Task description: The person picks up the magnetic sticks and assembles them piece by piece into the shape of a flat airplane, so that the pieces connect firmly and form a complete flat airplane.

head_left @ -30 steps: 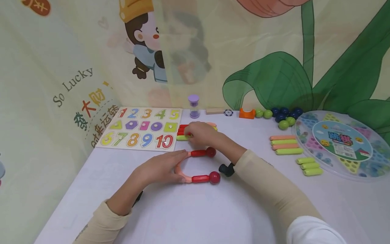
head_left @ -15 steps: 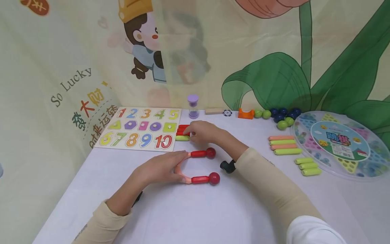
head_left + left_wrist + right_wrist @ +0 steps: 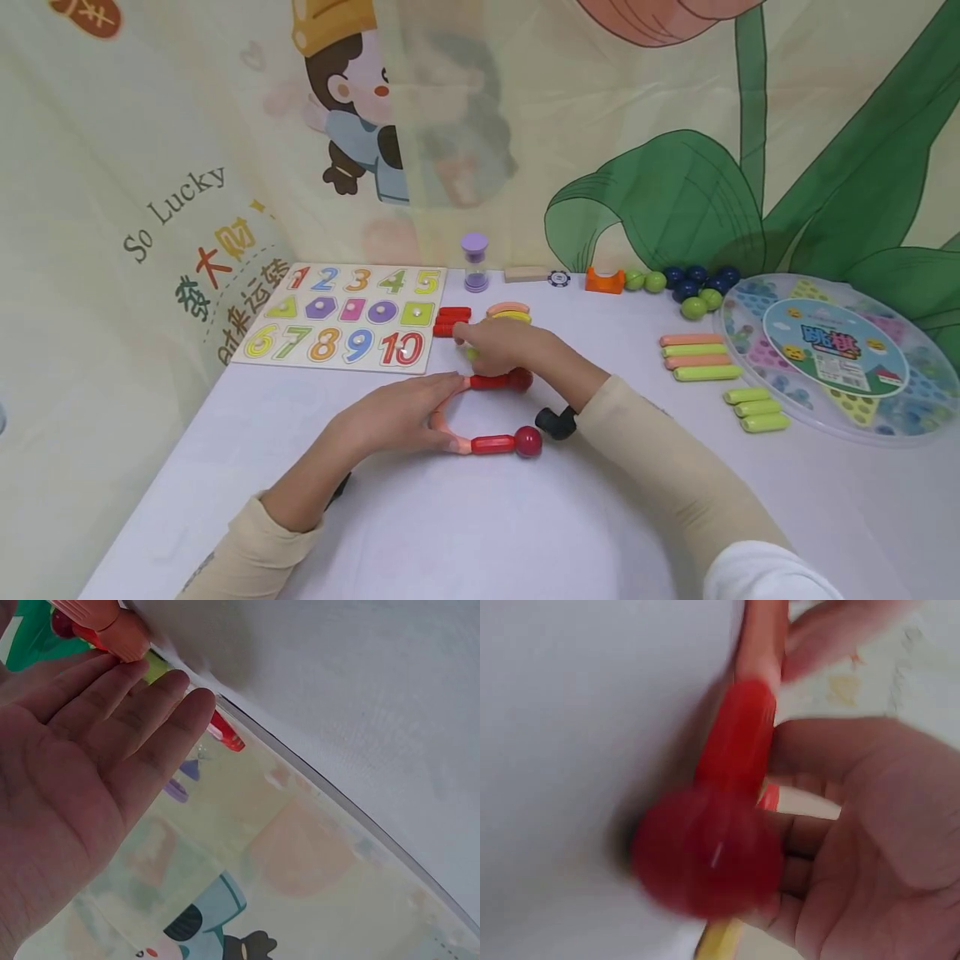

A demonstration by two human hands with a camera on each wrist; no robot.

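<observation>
On the white table lies a U-shaped magnetic-stick piece: a pink curved rod, two red rods and a dark red ball at each end. My left hand spans the curve from the left, its fingers nearly straight in the left wrist view and touching the pink rod. My right hand pinches a short yellow-green rod, mostly hidden by the fingers, just behind the upper arm of the U. In the right wrist view, a red ball covers part of that hand's fingertips.
Several red rods and curved pink and yellow rods lie behind my right hand. A number puzzle board stands left. Rods, green balls, blue balls and a round game board sit right.
My right hand has picked the yellow-green rod from beside the red rods and drawn it slightly toward the U-shaped piece. My left hand stays in place.
</observation>
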